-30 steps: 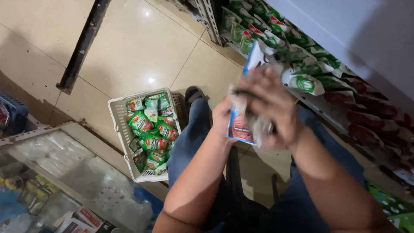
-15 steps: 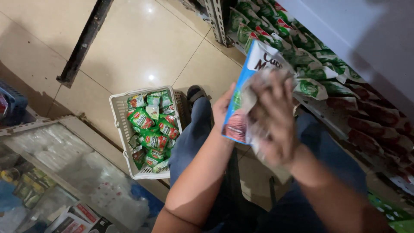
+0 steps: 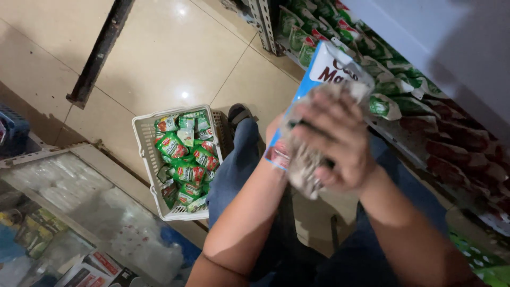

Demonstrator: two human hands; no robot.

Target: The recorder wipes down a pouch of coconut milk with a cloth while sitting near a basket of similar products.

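A blue-and-white pouch (image 3: 319, 85) is held upright, long axis toward 1 o'clock, gripped from behind by the left hand (image 3: 276, 133); a rag (image 3: 305, 165) is pressed on by the clenched right hand (image 3: 340, 143).

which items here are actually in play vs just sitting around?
In play:
- blue and white packet, held up by both hands
- crumpled cloth, pressed on it by the right hand
- left hand, mostly hidden behind the packet

Sitting around:
- white basket of green sachets
- shelf packets
- glass counter
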